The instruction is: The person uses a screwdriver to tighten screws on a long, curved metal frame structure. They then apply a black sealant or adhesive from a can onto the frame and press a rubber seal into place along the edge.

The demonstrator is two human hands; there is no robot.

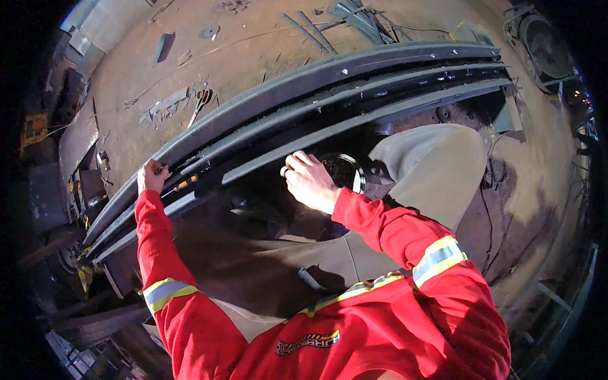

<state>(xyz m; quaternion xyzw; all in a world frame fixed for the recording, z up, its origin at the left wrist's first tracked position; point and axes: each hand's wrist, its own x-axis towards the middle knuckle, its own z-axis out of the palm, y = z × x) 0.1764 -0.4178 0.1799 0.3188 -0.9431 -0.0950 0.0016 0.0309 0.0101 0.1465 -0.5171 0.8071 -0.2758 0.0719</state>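
Red jacket sleeves (405, 237): nearest the camera, reaching up from the lower edge, banded in yellow and silver.
Metal beams (304, 82): lying across the view beyond the person's knees, side by side; long axis from lower left to upper right, curving with the lens.
Left hand (152, 176): on the beams toward their left end, fingers bent; a small dark piece shows at the fingertips, whether gripped I cannot tell.
Right hand (309, 180): fingers curled, just beside the nearest beam; cannot tell whether it holds anything.
Screwdriver (185, 183): near the left hand, among the beams, orange handle toward upper right, shaft toward lower left.
Round dish (360, 172): just right of the right hand, dark contents.
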